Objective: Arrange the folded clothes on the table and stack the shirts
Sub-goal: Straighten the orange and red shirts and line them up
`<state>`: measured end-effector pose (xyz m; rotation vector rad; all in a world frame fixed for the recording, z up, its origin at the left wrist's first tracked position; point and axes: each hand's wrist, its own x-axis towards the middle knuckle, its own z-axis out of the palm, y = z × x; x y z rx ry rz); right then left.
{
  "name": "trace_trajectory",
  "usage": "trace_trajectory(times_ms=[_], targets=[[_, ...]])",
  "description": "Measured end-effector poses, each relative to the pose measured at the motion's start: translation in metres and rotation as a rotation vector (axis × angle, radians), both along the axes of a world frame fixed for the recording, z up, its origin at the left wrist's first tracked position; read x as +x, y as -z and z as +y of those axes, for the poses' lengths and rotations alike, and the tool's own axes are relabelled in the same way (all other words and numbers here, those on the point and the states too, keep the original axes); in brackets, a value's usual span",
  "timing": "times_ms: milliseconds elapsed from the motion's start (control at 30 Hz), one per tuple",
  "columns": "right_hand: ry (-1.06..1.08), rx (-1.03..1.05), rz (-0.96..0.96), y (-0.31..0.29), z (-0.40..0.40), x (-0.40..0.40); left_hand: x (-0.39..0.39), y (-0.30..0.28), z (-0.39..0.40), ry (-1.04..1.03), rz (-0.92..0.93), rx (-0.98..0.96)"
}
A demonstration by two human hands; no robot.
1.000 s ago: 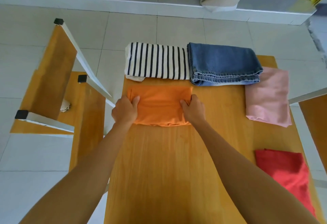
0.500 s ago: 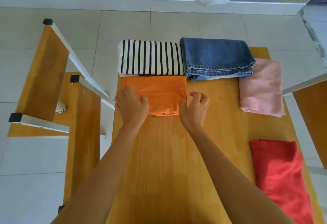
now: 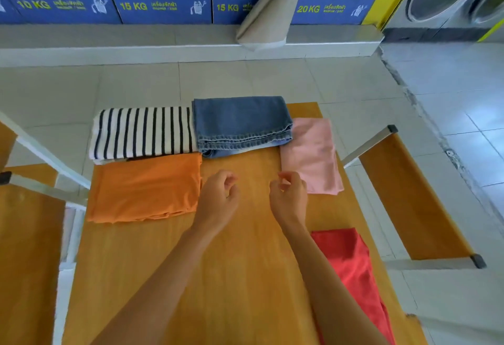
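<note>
Five folded garments lie on the wooden table (image 3: pixel 245 276). A black-and-white striped shirt (image 3: pixel 141 132) sits at the far left, folded blue jeans (image 3: pixel 240 123) beside it. An orange shirt (image 3: pixel 144 186) lies just in front of the striped one. At the far right rests a pink shirt (image 3: pixel 311 153), and a red shirt (image 3: pixel 351 268) lies nearer along the right edge. My left hand (image 3: pixel 221 197) hovers just right of the orange shirt, fingers loosely curled and holding nothing. My right hand (image 3: pixel 289 194) hangs beside the pink shirt's near left corner, also curled and holding nothing.
Wooden benches with white metal frames flank the table, one at the left (image 3: pixel 30 235) and one at the right (image 3: pixel 409 197). Beyond the tiled floor a row of washing machines (image 3: pixel 163 6) stands on a raised step, with a beige folded item (image 3: pixel 270 9) leaning against them.
Both hands have let go of the orange shirt and moved right, toward the table's middle and the pink shirt. The camera has tilted up and to the right.
</note>
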<state>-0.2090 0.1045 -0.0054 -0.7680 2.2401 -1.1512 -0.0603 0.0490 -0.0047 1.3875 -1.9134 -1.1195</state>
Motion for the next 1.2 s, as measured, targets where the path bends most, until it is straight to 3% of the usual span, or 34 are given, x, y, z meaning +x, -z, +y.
trace_trajectory(times_ms=[133, 233, 333, 600, 767, 900, 1067, 1200], targets=[[0.046, 0.022, 0.089, -0.001, 0.008, -0.075, -0.060, 0.012, 0.005, 0.041, -0.086, 0.163], [0.067, 0.249, 0.201, 0.004, 0.004, -0.129, -0.105, 0.026, 0.011, 0.045, -0.178, 0.311], [0.028, 0.431, 0.125, 0.012, -0.001, -0.164, -0.139, 0.038, 0.016, -0.020, -0.193, 0.435], [-0.108, 0.314, -0.148, 0.043, 0.019, -0.173, -0.167, 0.048, 0.004, -0.286, -0.186, 0.457], [-0.238, 0.252, -0.107, 0.042, 0.040, -0.167, -0.148, 0.051, 0.012, -0.298, -0.185, 0.470], [-0.375, 0.336, -0.073, 0.032, 0.054, -0.176, -0.146, 0.047, 0.044, -0.371, -0.197, 0.418], [-0.469, 0.489, 0.002, 0.027, 0.102, -0.187, -0.153, 0.036, 0.102, -0.046, -0.123, 0.529], [-0.444, 0.582, 0.022, 0.042, 0.151, -0.203, -0.162, 0.031, 0.115, 0.351, -0.200, 0.452]])
